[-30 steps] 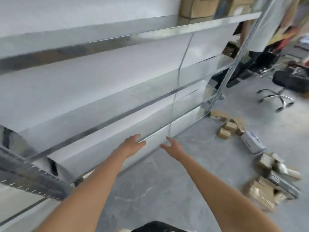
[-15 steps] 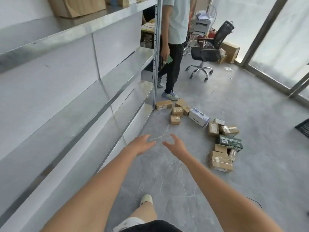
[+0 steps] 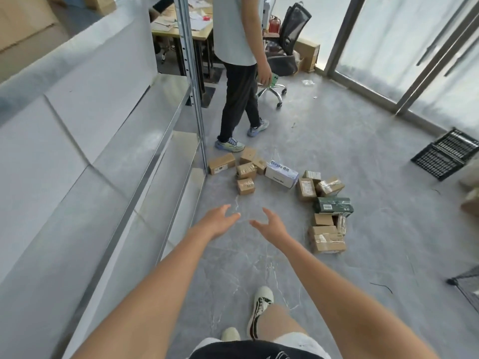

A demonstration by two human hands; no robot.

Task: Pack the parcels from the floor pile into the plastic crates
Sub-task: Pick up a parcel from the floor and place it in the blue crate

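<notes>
Grey floor (image 3: 337, 141) beside metal shelving (image 3: 145, 141) carries the scattered parcels (image 3: 305, 189), ahead of both hands. Left hand (image 3: 216, 221) and right hand (image 3: 272, 224) hover spread wide, holding nothing. Taped cardboard boxes look stiff and light; grasping opposite sides seems best.

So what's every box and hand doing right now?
Left hand: open, holding nothing.
Right hand: open, holding nothing.
Brown parcels: closed, taped, scattered on floor.
White box: closed, lying on floor.
Green box: closed, resting on parcels.
Black crate: tipped, on floor.
</notes>
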